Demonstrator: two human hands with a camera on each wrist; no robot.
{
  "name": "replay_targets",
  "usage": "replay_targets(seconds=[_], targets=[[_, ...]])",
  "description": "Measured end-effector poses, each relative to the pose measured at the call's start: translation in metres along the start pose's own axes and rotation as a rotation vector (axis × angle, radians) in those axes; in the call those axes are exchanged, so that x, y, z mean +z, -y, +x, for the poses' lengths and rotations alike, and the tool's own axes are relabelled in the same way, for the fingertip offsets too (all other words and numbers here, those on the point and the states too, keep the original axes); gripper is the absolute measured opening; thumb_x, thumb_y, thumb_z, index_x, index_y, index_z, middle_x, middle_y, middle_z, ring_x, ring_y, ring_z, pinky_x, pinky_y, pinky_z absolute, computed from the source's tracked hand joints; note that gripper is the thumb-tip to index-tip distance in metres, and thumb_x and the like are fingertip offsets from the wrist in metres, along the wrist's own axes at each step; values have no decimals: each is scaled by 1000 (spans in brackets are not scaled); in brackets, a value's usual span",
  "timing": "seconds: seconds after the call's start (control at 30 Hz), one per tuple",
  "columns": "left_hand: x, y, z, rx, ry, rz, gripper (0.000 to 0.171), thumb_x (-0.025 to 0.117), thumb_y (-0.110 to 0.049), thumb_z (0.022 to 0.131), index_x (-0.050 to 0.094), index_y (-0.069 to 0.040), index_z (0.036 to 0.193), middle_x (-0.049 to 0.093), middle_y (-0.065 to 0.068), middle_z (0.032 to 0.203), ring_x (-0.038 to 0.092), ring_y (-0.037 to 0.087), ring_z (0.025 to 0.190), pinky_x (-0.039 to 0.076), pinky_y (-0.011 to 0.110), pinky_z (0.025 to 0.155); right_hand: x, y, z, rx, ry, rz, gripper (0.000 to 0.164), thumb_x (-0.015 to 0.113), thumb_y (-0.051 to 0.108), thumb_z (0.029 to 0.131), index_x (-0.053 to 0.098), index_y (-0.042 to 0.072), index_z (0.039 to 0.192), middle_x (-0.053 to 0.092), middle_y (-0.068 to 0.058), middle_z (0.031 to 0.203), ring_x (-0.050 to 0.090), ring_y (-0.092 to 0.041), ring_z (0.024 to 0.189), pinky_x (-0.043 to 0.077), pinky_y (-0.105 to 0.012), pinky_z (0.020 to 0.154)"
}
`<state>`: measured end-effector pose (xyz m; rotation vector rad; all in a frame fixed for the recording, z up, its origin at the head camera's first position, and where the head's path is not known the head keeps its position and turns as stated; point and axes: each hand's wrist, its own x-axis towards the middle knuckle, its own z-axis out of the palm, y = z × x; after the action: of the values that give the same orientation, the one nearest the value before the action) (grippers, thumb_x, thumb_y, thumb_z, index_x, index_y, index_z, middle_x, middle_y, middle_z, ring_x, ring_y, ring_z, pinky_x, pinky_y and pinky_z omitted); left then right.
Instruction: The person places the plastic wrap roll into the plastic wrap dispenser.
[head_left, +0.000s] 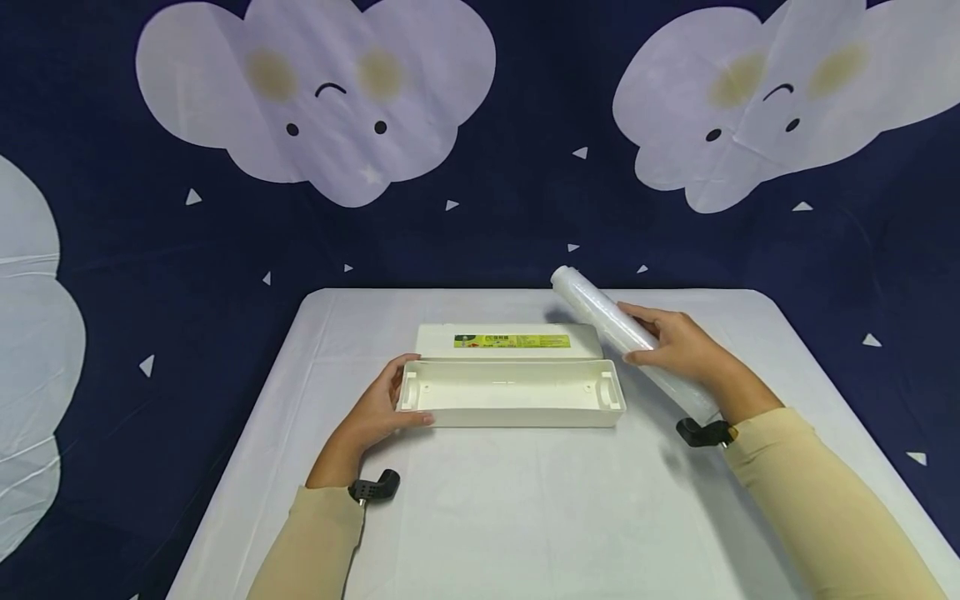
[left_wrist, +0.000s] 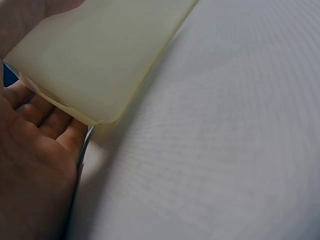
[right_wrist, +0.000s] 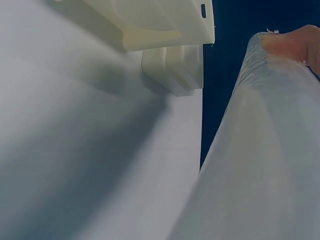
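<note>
A roll of plastic wrap (head_left: 592,307) is held up at a slant by my right hand (head_left: 678,346), thumb on its near side and fingers over the far side. To its left lies an opened white plastic wrap box (head_left: 517,418), its long trough bare inside. My left hand (head_left: 378,408) grips the box's left end, thumb along the front and fingers behind. In the left wrist view, the box's side (left_wrist: 105,55) lies over the curled fingers. The right wrist view shows the roll (right_wrist: 255,160) close up, with the thumb (right_wrist: 287,45) pressed on it.
The box's lid (head_left: 435,342), bearing a green and yellow label (head_left: 512,341), lies folded back behind the trough. A white cloth covers the table (head_left: 480,508). Beyond its far edge hangs a dark blue curtain (head_left: 525,167) with cloud prints.
</note>
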<state>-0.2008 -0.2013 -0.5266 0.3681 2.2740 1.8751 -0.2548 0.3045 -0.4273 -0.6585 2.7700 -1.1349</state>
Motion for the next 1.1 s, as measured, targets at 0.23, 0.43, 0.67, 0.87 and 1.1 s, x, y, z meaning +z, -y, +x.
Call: replay_targets(seconds=[0.23,0.43,0.67,0.87,1.1], targets=[[1,-1,0,-5,4,-15,111,98,2,67,37,-13,158,46,13,154,51,33,134,45,41,108,1,2,2,-24,-9,-10,86,90,4,82,47,-1,156,61,-26,140,62,-32,111,46,-14,84],[0,-2,0,-1,14,-40,111,97,5,67,36,-12,159,45,14,155,51,34,134,47,34,105,2,2,3,-34,-4,21,86,90,3,81,47,-2,155,60,-27,141,62,-34,113,47,-14,85],[0,-2,-1,-2,15,-52,110,97,5,68,36,-12,159,45,15,155,51,36,133,48,33,104,3,5,7,-11,18,36,87,90,3,82,47,2,157,60,-24,142,62,-32,112,49,-17,85],[-1,-3,-2,-14,11,-33,110,98,2,68,37,-12,159,45,14,156,51,35,134,46,38,107,4,7,10,2,37,37,86,89,1,83,46,3,158,59,-23,144,62,-33,114,50,-23,88],[-1,-5,-2,-6,20,-38,111,98,4,68,35,-11,159,45,15,156,52,36,133,47,39,106,7,8,13,22,49,24,86,88,3,84,47,7,159,60,-19,145,62,-31,114,52,-42,92]])
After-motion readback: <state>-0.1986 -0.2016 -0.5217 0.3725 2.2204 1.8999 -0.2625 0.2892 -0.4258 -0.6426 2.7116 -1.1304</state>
